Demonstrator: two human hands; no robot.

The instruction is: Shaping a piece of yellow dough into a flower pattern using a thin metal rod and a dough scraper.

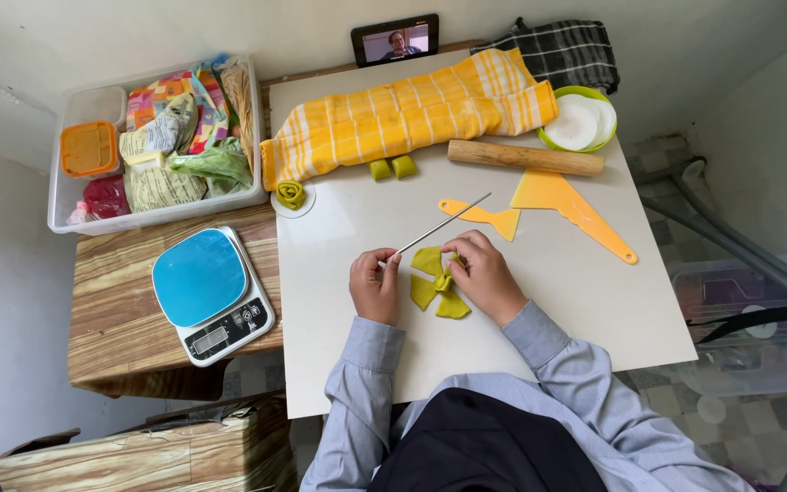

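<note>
A green-yellow dough piece (436, 284) shaped like a flower with several petals lies on the white board (539, 301). My left hand (373, 284) grips a thin metal stick (439, 225) that points up and to the right, its near end at the dough. My right hand (482, 273) pinches the dough's upper right petal. A finished dough rose (291, 193) sits on a small round disc at the board's left edge, and two small dough lumps (392, 168) lie by the striped cloth.
A yellow striped towel (407, 114), a wooden rolling pin (525, 158), two orange plastic scrapers (567, 205) and a green-rimmed bowl (578, 122) are at the board's far side. A blue kitchen scale (211, 293) and a clear bin of packets (155, 137) stand left. A phone (394, 39) leans on the wall.
</note>
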